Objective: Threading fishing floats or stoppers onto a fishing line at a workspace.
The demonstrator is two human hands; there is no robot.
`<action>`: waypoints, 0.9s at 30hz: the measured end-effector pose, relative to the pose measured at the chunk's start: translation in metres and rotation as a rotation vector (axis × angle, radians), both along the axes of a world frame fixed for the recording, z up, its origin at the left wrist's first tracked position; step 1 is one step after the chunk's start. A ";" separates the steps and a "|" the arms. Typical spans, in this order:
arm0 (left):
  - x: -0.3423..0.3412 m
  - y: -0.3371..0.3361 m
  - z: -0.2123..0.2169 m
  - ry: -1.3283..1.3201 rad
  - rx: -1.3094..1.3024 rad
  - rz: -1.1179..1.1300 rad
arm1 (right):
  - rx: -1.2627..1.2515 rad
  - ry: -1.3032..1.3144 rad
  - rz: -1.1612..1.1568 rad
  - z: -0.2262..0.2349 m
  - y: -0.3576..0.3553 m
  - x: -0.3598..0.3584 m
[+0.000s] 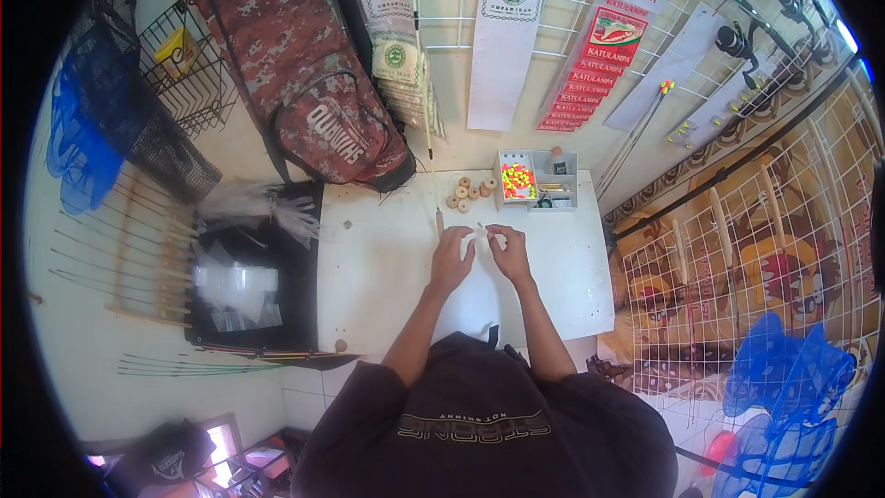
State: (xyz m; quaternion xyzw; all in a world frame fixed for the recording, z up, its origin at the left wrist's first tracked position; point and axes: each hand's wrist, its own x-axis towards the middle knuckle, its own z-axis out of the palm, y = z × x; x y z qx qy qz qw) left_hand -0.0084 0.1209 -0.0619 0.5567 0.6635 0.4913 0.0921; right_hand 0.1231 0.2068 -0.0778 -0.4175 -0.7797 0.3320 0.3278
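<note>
Over the white table [378, 240] my left hand [452, 260] and my right hand [509, 253] face each other, fingertips almost meeting. Both hands have their fingers drawn together in a pinch. Between them shows a tiny pale thing [480, 229], too small to name. A thin pointed stick with a wooden-coloured end [440, 219] stands out beyond my left fingers; whether that hand holds it I cannot tell. Just past the fingertips lie several round wooden spools [464, 192]. Right of them is a white compartment tray [562, 162] holding small red and yellow beads or floats [518, 183].
Left of the table, clear plastic bags [235, 286] lie on a black surface. A camouflage rod bag [336, 120] leans at the back left. Packets [604, 55] hang on the rear wire grid. Fishing rods with reels [735, 40] and blue nets [784, 378] are on the right.
</note>
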 end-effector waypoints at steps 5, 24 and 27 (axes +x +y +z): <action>0.016 0.018 -0.011 0.042 -0.139 -0.062 | 0.029 0.080 -0.058 -0.017 0.014 0.008; 0.019 0.083 -0.080 0.142 -0.549 0.116 | -0.114 -0.113 0.158 -0.071 0.046 0.020; 0.012 0.083 -0.085 0.139 -0.627 0.143 | -0.114 -0.095 0.188 -0.068 0.048 0.013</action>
